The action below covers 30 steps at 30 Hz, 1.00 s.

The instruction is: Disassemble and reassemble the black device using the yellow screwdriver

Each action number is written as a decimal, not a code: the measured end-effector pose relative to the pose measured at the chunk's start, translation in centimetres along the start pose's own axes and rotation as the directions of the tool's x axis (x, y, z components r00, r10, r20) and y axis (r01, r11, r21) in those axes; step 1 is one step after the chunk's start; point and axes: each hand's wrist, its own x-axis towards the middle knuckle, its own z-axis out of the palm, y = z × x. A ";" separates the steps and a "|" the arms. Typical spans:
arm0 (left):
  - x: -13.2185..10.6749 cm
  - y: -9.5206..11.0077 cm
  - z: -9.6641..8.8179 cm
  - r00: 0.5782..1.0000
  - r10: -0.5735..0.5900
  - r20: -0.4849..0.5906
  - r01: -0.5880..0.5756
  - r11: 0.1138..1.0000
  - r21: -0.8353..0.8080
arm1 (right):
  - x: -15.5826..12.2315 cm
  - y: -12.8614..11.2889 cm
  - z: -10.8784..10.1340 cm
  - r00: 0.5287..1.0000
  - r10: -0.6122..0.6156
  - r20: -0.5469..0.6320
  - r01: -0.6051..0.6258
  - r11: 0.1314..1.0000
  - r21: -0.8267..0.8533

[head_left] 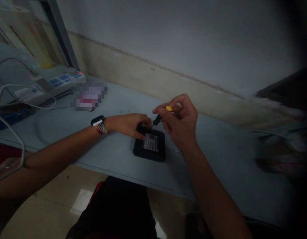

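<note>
A small black box (150, 145) with a white label lies on the pale blue table (98, 149), near its front edge. My left hand (128, 124) rests on the box's far left corner, fingers curled down onto it. A dark watch and a bright woven band sit on that wrist. My right hand (179, 122) is closed round a small screwdriver (161, 115) with a black shaft and a yellow cap. The screwdriver's tip points down at the box's far edge, beside my left fingertips.
A grey machine with blue buttons (53, 81) stands at the back left, white cables (9, 109) looping from it. A blurred-out item (88, 94) lies beside it. Blurred clutter (280, 146) fills the table's right end. A wall runs behind; tiled floor and my dark-clad knees lie below.
</note>
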 end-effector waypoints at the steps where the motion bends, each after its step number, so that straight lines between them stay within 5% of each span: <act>1: 0.0 0.0 0.0 1.000 0.003 0.001 -0.003 1.000 -0.004 | 0.0 -0.1 -0.1 1.000 0.012 0.015 -0.012 1.000 0.000; 5: -0.1 0.1 -0.1 0.999 0.038 0.004 -0.038 0.999 -0.034 | 0.2 -0.5 -0.7 0.995 0.041 0.092 -0.045 0.998 0.042; 13: -0.1 0.0 -0.1 1.000 0.014 0.007 -0.014 1.000 0.006 | 0.2 -0.4 -0.2 0.999 0.026 -0.026 -0.025 1.000 0.016; 19: -0.1 0.1 -0.1 0.999 0.025 0.028 -0.023 0.998 -0.060 | 0.1 -0.7 -0.7 0.993 0.075 0.094 -0.080 0.995 0.057; 26: 0.0 0.0 -0.1 1.000 0.014 0.017 -0.014 0.999 -0.034 | 0.1 -0.3 -0.2 0.999 0.046 -0.026 -0.045 0.997 0.063; 30: 0.0 0.1 -0.1 0.999 0.019 0.029 -0.018 0.999 -0.044 | 0.2 -0.6 -0.4 0.993 0.101 0.066 -0.112 0.976 0.185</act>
